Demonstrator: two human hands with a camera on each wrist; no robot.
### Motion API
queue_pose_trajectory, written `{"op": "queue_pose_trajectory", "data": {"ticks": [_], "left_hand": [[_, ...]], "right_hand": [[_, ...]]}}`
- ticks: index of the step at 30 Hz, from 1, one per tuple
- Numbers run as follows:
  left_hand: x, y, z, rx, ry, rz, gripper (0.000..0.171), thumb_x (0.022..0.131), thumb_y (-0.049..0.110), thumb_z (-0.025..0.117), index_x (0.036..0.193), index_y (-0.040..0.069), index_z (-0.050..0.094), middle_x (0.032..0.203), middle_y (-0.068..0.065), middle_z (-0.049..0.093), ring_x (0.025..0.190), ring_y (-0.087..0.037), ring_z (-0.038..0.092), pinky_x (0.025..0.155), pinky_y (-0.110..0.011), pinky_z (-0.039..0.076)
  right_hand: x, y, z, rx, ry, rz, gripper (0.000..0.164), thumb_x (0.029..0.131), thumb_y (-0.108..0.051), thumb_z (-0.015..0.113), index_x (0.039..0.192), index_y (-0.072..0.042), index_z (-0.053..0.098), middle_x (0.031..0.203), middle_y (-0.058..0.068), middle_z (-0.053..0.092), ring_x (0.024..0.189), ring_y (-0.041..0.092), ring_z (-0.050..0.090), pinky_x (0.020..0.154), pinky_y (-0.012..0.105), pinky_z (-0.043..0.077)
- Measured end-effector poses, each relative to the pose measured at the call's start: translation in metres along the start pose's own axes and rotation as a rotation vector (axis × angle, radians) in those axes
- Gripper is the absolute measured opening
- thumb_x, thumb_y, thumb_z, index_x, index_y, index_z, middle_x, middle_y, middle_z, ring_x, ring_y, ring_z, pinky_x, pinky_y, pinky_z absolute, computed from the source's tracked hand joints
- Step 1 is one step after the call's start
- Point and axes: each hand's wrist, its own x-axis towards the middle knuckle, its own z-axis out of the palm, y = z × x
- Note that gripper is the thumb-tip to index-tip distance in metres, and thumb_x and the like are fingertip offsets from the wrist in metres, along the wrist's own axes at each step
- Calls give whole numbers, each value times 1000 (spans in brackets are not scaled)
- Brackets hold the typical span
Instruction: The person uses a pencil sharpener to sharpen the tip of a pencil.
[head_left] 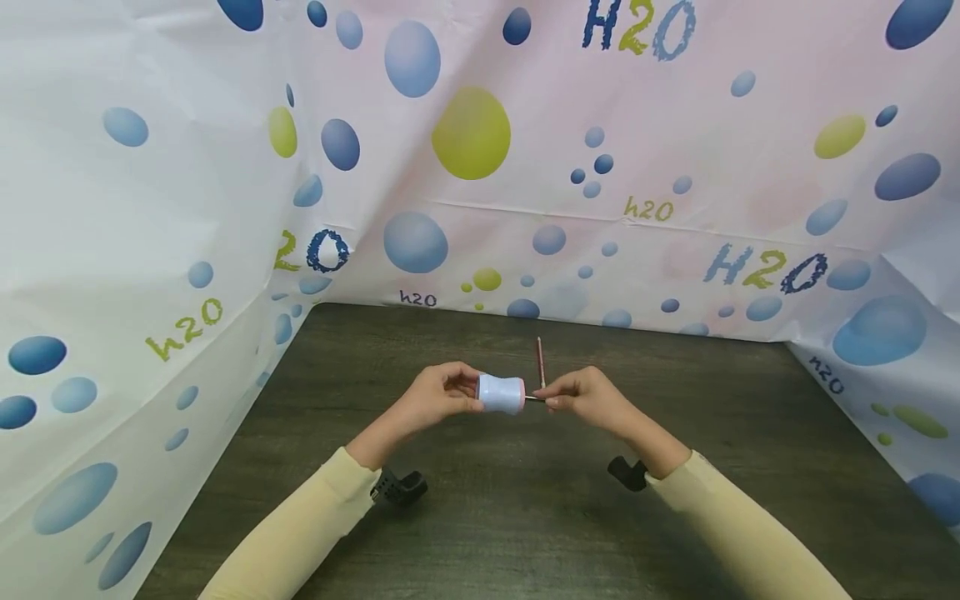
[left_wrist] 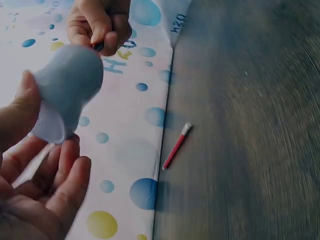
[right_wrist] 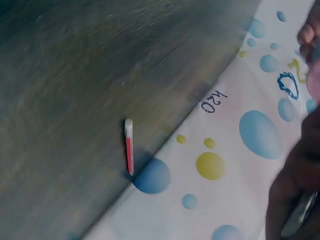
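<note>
A light-blue, waisted cup-like piece with a pink end lies sideways in the air between the hands. My left hand holds it by its far-left rim, thumb on one side and fingers on the other, as the left wrist view also shows. My right hand pinches a thin dark stick with a shiny part, which meets the pink end. Whether it goes inside cannot be seen. In the right wrist view, a silvery length of an object shows beneath the dark right hand.
A red pencil-like stick with a whitish end lies on the dark wooden table, beyond the hands near the back edge. A white sheet with blue and green dots covers the walls behind and at both sides.
</note>
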Motion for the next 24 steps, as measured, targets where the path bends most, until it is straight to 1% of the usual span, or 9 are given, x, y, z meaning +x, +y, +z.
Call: {"op": "queue_pose_trajectory", "data": {"ticks": [2,5,8,11,13,15,19,21,24], "left_hand": [[-1,-1,1,89,-5,63,42,89,8,79,126,-2,65,126,-23,66,110,-30,68,97,-41,60],[-3,-2,2,128,-15,121,45,86,5,81,128,1,64,132,-22,63,118,-36,65,104,-46,57],[-3,1,2,75,-30,149,49,87,2,79,132,1,60,139,-23,58,126,-40,60,109,-50,53],[0,4,1,-2,-46,147,63,89,4,78,145,1,49,150,-24,50,136,-42,52,113,-52,49],[1,5,0,-27,-36,103,67,93,11,76,151,3,44,152,-24,49,139,-42,51,114,-52,49],[3,5,-2,-42,-11,20,64,98,23,71,152,3,43,149,-24,54,136,-40,55,111,-52,52],[5,3,-3,-70,-21,-167,57,107,42,53,141,-4,57,128,-27,69,116,-40,69,99,-51,59],[6,1,-2,-86,-48,-217,57,108,42,50,135,-7,62,120,-27,73,109,-40,73,96,-50,60],[7,1,0,-92,-61,-230,48,107,33,56,128,-9,65,116,-27,74,105,-38,74,94,-49,61]], "right_hand": [[0,3,-3,88,-76,50,23,99,-1,61,116,11,72,83,10,76,61,5,55,57,21,44],[1,7,-5,166,-127,96,27,101,-3,58,121,13,69,77,-2,69,55,5,36,53,23,35],[1,11,-4,165,-100,97,28,101,-5,60,122,11,69,86,13,75,63,4,49,59,25,45],[0,11,-3,109,-35,75,26,100,-7,63,120,7,72,105,26,76,76,7,61,66,29,54],[-1,10,-3,54,13,50,24,99,-7,64,119,4,74,111,28,75,80,11,65,67,30,55],[-2,7,-3,-16,63,18,23,98,-7,66,117,1,76,113,25,76,84,15,69,67,28,56],[-6,3,1,-156,164,-82,22,94,-2,69,114,-3,78,108,18,79,89,23,74,67,21,53],[-8,2,4,-242,214,-178,23,91,2,71,111,-3,79,102,15,80,84,21,73,63,20,51],[-10,1,10,-368,299,-330,26,86,11,72,106,-3,81,91,11,79,73,19,69,57,20,46]]}}
